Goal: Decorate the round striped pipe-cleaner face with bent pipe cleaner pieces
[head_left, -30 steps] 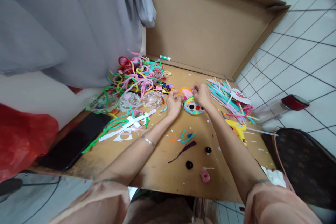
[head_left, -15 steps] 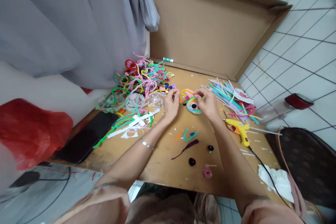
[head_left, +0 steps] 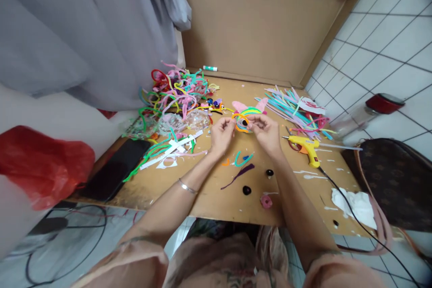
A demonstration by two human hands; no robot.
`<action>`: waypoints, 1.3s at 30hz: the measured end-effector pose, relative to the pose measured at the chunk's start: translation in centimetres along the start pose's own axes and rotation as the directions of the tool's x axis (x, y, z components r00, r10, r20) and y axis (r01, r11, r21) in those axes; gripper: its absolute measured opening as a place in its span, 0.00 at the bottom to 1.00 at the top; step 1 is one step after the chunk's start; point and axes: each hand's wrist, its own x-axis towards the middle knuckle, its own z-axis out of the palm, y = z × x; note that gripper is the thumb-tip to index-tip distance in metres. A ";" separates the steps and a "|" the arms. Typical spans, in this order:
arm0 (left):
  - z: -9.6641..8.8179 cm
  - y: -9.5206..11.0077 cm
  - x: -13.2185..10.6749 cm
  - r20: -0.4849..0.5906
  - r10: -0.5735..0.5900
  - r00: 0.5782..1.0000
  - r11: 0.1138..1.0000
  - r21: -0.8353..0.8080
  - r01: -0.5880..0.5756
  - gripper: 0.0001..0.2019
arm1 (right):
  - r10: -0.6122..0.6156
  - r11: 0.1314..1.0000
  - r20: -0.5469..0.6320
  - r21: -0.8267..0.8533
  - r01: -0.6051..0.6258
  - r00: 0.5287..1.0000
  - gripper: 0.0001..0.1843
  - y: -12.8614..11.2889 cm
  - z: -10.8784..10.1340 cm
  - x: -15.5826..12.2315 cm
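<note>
Both my hands hold a small pipe-cleaner figure (head_left: 247,113) just above the cardboard sheet (head_left: 209,189). The figure is a multicoloured coil with pink ears and a black eye. My left hand (head_left: 221,132) pinches its left side with closed fingers. On its right side my right hand (head_left: 266,131) grips it, fingers closed too. A silver bangle sits on my left wrist. Loose pieces lie in front of my hands: a teal bent piece (head_left: 242,159), a dark purple strip (head_left: 237,176), two black pompoms (head_left: 246,190) and a pink coil (head_left: 266,201).
A tangled heap of coloured pipe cleaners (head_left: 178,90) lies at back left, a straight bundle (head_left: 293,110) at back right. A yellow glue gun (head_left: 305,147) with its cord is to the right. A black phone (head_left: 116,168), red bag (head_left: 43,162), jar (head_left: 366,114), brown bag (head_left: 394,180) surround the sheet.
My hands have lifted the figure off the cardboard and drawn it slightly nearer. Its pink ears now show above my fingers. The camera view has shifted.
</note>
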 end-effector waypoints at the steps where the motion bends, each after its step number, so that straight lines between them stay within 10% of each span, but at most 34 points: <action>1: 0.0 -0.1 -0.1 0.005 -0.004 1.000 1.000 -0.012 0.004 0.16 | 0.023 1.000 -0.002 0.002 -0.023 1.000 0.10 0.0 -0.1 -0.1; 8: -0.6 -0.9 -0.3 -0.034 0.031 0.999 0.999 -0.024 -0.032 0.15 | 0.192 0.981 0.007 -0.043 -0.192 0.981 0.07 0.1 -0.4 -0.7; 25: -0.1 -0.5 -0.8 -0.058 -0.009 0.998 0.998 -0.064 0.005 0.16 | 0.154 0.941 0.032 -0.311 -0.136 0.988 0.03 0.6 1.1 -2.4; 32: 0.0 -0.3 0.3 -0.072 -0.258 0.964 0.926 -0.302 0.225 0.11 | 0.197 0.979 -0.023 -0.053 -0.198 0.980 0.03 -0.1 2.0 -2.1; 39: -0.1 -0.2 0.2 0.179 -0.257 0.950 0.850 -0.425 0.311 0.19 | 0.203 0.979 -0.127 0.062 -0.196 0.971 0.06 -0.3 1.7 -1.8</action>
